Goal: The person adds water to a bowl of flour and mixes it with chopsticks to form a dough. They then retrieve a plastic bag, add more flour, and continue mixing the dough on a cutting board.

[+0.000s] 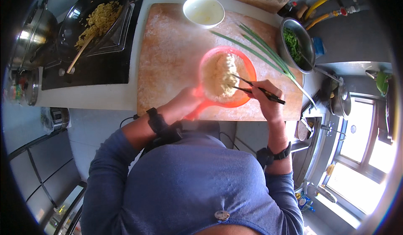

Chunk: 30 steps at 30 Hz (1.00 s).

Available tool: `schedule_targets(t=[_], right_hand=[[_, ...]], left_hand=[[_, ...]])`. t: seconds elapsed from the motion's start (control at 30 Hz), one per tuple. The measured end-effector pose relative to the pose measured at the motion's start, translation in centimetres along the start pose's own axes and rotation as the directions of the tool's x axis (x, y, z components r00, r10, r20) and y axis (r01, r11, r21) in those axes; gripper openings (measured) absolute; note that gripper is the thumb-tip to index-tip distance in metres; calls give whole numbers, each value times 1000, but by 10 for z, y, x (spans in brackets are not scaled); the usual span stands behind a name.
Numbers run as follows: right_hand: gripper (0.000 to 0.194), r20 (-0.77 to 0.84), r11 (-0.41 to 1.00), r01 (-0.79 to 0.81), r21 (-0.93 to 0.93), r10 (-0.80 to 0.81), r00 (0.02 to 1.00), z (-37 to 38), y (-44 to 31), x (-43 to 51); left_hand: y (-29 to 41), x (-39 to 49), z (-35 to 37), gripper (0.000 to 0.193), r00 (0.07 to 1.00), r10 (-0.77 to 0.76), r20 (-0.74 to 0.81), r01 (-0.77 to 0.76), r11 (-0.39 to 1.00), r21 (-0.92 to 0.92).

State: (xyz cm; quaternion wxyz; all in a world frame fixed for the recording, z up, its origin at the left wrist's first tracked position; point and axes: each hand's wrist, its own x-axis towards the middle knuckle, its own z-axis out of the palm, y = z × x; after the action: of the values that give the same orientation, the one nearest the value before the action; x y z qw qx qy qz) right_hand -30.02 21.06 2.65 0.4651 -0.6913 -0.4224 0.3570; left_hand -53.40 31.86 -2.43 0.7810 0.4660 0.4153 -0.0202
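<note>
A red plastic bowl (251,69) rests on a floured wooden board (170,58) in front of me. Inside it are pale flour and a lumpy, moist-looking flour mixture (229,71). My left hand (190,99) grips the bowl at its lower left side, where a red handle-like part extends toward me; haze blurs the fingers. Dark chopsticks (267,94) are held in my right hand (267,98), spread slightly apart, with their tips in the mixture. Just beyond the bowl, green onions (267,50) lie slantwise across the board's right side.
A white bowl (204,13) with slight residue stands at the board's far edge. At right is a metal bowl (310,50) of chopped greens (291,42). On the left cooktop (116,72), a wok (67,35) holds cooked, egg-like yellow pieces (100,20) and a wooden-handled utensil (81,54).
</note>
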Motion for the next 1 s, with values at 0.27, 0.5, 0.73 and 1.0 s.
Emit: schedule_targets(t=[0.27, 0.5, 0.73, 1.0], right_hand=[[10, -131, 997, 10, 79, 0, 991, -58, -32, -25], [9, -210, 970, -15, 243, 67, 975, -18, 32, 20], [11, 168, 937, 248, -247, -211, 963, -6, -6, -11], [13, 313, 917, 326, -228, -248, 917, 8, -34, -36]], left_hand=[[1, 3, -6, 22, 996, -12, 84, 18, 997, -73], [4, 3, -4, 22, 993, 15, 114, -16, 1000, 4], [6, 2, -6, 22, 997, 43, 66, -46, 998, 47], [9, 3, -3, 23, 993, 36, 116, -37, 999, 0]])
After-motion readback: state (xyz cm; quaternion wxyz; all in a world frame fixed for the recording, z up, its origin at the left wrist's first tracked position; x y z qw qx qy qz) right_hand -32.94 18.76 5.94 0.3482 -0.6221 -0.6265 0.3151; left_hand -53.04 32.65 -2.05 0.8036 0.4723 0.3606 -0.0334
